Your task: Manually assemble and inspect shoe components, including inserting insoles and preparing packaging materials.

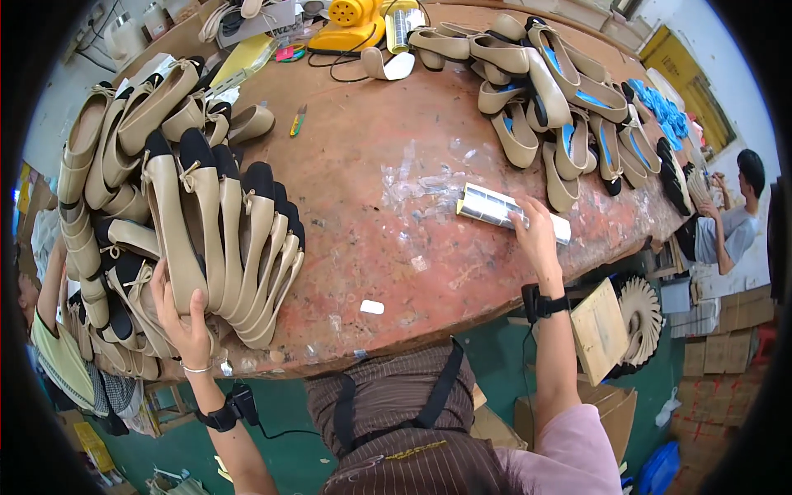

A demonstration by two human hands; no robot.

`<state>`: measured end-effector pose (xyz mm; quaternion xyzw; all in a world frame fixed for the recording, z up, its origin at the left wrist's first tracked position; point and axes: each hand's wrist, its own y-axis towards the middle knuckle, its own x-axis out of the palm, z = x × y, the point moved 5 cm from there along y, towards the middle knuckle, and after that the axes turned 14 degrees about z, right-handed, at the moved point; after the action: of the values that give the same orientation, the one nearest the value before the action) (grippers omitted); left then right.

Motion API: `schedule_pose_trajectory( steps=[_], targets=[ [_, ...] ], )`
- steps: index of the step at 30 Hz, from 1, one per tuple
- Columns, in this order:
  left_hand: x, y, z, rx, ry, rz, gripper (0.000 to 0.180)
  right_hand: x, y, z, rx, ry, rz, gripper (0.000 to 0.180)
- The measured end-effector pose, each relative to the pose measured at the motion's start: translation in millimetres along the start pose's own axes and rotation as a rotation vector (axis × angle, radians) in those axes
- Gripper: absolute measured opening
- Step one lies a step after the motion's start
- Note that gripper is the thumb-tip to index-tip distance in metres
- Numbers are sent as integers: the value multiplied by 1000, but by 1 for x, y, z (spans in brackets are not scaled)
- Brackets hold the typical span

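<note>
The left hand (183, 326) rests at the near left edge of the worktop (388, 247), its fingers curled around the heel end of a beige shoe (175, 223) with a black toe, the first in a row of such shoes (247, 247) lying side by side. The right hand (536, 239) lies near the right edge, fingers spread flat on a strip of silvery labels (495, 206). More shoes (561, 107) are heaped at the far right corner, a yellow tool (351, 21) at the far edge
</note>
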<state>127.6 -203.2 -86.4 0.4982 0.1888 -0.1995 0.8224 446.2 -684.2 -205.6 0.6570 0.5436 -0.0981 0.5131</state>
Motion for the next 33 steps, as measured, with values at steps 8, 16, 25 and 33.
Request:
schedule_pose_trajectory(
  steps=[8, 16, 25, 33],
  targets=[
    [0, -2, -25, -215, -51, -45, 27, 39, 2, 15, -69, 22, -212, 49],
    [-5, 0, -18, -159, -80, -33, 34, 57, 11, 58, -54, 77, -354, 67],
    [-12, -22, 43, 33, 129, 267, 62, -13, 11, -97, -92, 51, -332, 58],
    [43, -53, 107, -390, -603, -154, 83, -16, -45, -279, -306, 468, -588, 50]
  ],
)
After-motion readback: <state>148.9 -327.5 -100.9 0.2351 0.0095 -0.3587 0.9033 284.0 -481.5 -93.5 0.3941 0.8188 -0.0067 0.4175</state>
